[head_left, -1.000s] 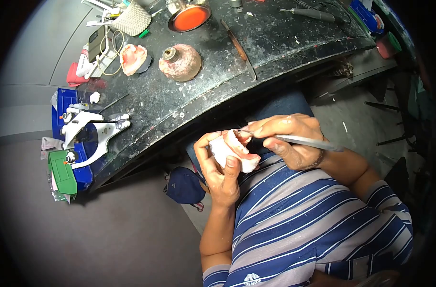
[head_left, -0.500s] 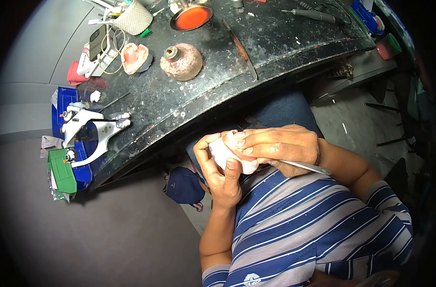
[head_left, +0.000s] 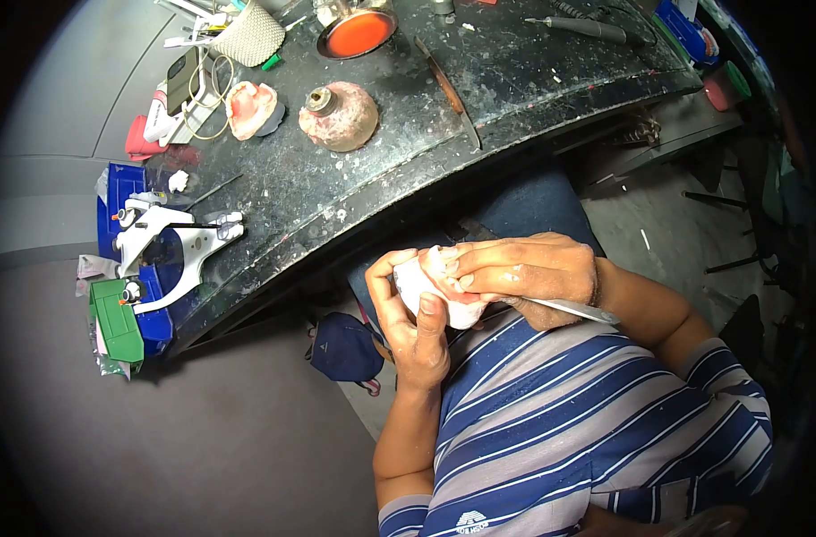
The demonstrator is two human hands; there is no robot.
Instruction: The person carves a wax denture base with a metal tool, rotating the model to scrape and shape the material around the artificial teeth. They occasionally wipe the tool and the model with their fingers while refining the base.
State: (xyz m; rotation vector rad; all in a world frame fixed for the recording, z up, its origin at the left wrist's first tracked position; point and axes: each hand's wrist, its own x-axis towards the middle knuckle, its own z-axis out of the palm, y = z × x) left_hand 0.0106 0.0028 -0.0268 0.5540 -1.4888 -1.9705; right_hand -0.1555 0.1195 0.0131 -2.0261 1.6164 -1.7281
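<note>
My left hand [head_left: 417,336] is wrapped round a white plaster cast [head_left: 417,285], thumb on its near side and fingers behind it. Pink material [head_left: 436,268] covers the cast's upper right part. My right hand [head_left: 533,273] lies against the cast from the right, its fingertips pressed on the pink material. A metal knife-like tool [head_left: 582,311] is tucked in my right hand, its flat end sticking out to the right below the palm. The fingers hide the tool's other end.
On the dark bench [head_left: 291,192] are a round burner [head_left: 341,116], a pink-lined cast [head_left: 249,109], a red wax dish [head_left: 358,36], a wooden-handled knife [head_left: 448,89] and a handpiece [head_left: 587,29]. A white articulator [head_left: 179,251] and a green bin [head_left: 115,322] stand at the left.
Both hands stay almost in place. The cast and my left thumb have shifted and tilted very slightly.
</note>
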